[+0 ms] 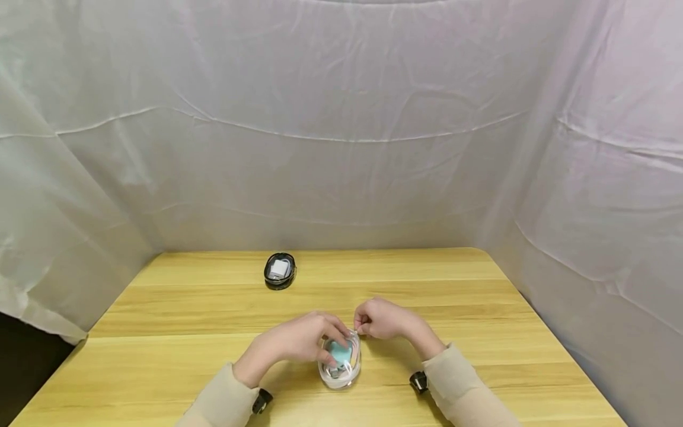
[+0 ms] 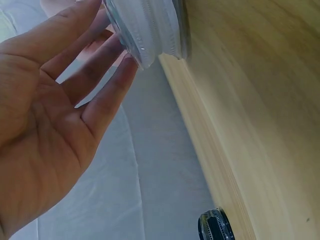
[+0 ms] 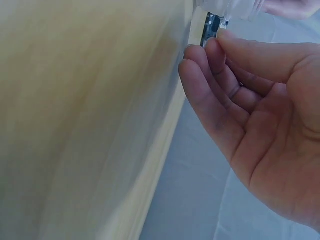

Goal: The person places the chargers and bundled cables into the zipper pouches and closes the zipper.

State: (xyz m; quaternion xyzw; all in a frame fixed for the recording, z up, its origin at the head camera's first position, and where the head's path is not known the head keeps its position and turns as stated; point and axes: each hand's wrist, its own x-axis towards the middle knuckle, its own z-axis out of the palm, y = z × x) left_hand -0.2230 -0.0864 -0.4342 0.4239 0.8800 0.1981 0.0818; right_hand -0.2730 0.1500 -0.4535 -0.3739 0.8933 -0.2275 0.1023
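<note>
Now you are working on the clear case [image 1: 340, 363].
Left hand [image 1: 299, 339] fingers are lying straight on it; right hand [image 1: 381, 320] is pinching its zipper.

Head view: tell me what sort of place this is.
Probably a makeshift recording booth: a wooden table walled by draped grey cloth, bare except for a clear case and a black case.

Right hand [image 3: 260, 125] at three o'clock, fingertips [image 3: 200, 55] curled, pinching the clear case [image 3: 232, 10] edge at one o'clock; tabletop [image 3: 85, 110] at nine.
</note>
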